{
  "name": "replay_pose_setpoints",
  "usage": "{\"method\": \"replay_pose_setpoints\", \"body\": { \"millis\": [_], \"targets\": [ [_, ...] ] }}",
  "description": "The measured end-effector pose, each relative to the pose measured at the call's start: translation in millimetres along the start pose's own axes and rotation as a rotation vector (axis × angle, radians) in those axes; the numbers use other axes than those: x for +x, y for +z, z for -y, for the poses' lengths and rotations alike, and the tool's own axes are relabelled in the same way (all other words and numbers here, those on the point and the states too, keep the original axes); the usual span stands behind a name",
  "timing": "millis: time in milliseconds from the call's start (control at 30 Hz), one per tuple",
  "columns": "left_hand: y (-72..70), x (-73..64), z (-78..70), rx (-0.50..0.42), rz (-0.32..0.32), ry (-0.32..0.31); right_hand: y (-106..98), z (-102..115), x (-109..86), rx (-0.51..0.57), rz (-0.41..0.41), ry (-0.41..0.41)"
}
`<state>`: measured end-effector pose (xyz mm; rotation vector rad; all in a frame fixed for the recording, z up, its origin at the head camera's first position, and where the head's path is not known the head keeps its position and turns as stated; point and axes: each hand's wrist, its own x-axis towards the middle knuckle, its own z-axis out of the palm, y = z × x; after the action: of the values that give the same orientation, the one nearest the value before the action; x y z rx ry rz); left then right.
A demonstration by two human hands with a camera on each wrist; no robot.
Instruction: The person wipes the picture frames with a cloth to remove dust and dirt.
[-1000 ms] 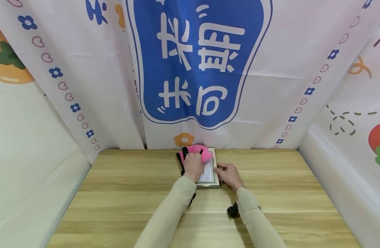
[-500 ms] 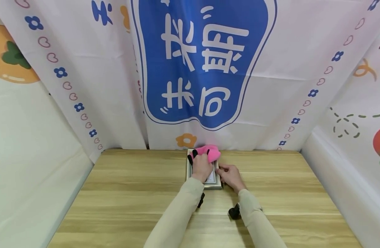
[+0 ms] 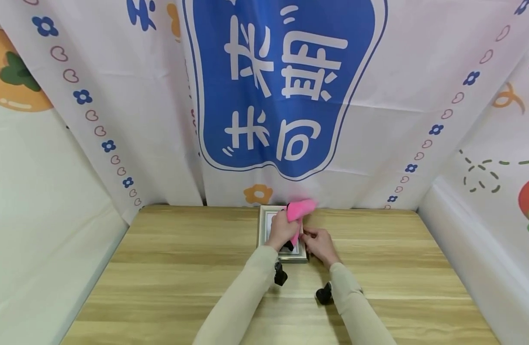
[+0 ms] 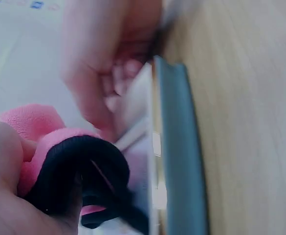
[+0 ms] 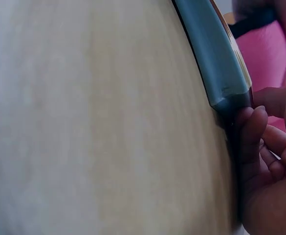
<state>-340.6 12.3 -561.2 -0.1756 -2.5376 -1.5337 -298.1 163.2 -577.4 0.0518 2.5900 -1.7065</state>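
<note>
A picture frame with a pale silvery border lies flat at the back of the table. Over it, my left hand grips a pink cloth with black trim. The cloth lies across the frame's right part and sticks out past its far edge, blurred there. In the left wrist view, the black band of the cloth is bunched beside the thumb. My right hand holds the frame's right side, thumb and fingers pinching its edge near a corner in the right wrist view. Part of the picture is hidden by hand and cloth.
The wooden table meets a white printed curtain right behind the frame. White fabric walls stand at both sides. Small black wrist cameras hang under each forearm, the left one close to the frame's near edge.
My left hand has moved the cloth rightward across the frame and turned it, uncovering the frame's left part. The right hand keeps its hold on the right edge.
</note>
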Motion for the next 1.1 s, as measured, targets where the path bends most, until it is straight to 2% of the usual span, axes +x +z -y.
{"method": "replay_pose_setpoints", "body": {
  "millis": [67, 133, 200, 300, 367, 467, 600, 733, 833, 967, 1100],
  "targets": [
    [2.0, 5.1, 7.0, -0.044, -0.002, 0.020, -0.9, 0.9, 0.4, 0.012, 0.000, 0.001],
    [5.1, 11.1, 15.4, -0.051, -0.030, 0.071, -2.1, 2.0, 0.8, 0.018, 0.000, 0.001],
    [-6.5, 8.7, 1.4, -0.052, -0.043, 0.072, -2.8, 3.0, 1.1, 0.014, 0.000, -0.007],
    [-34.2, -1.2, -31.5, -0.016, -0.064, 0.076, -3.1, 3.6, 1.1, 0.004, 0.006, -0.005],
    [-56.6, -9.0, -55.8, 0.021, -0.074, 0.056, -2.5, 4.2, 1.0, 0.000, 0.011, -0.001],
    [-76.6, -10.9, -61.2, 0.092, -0.125, 0.056, -1.3, 5.1, 0.9, 0.002, 0.016, 0.016],
    [-102.1, -14.2, -52.4, 0.105, -0.164, 0.062, -0.4, 5.5, 0.6, 0.001, 0.018, 0.037],
    [-125.4, -21.1, -38.5, 0.077, -0.163, 0.084, -0.7, 4.6, 0.2, 0.000, 0.022, 0.050],
    [-136.3, -26.9, -28.4, 0.102, -0.156, 0.082, -0.9, 4.1, -0.5, 0.001, 0.026, 0.054],
    [-134.8, -32.6, -16.8, 0.251, -0.157, 0.091, -0.3, 3.8, -2.3, 0.007, 0.028, 0.055],
    [-115.1, -36.2, -9.5, 0.373, -0.102, 0.128, -0.4, 4.0, -4.2, 0.010, 0.022, 0.050]
  ]
}}
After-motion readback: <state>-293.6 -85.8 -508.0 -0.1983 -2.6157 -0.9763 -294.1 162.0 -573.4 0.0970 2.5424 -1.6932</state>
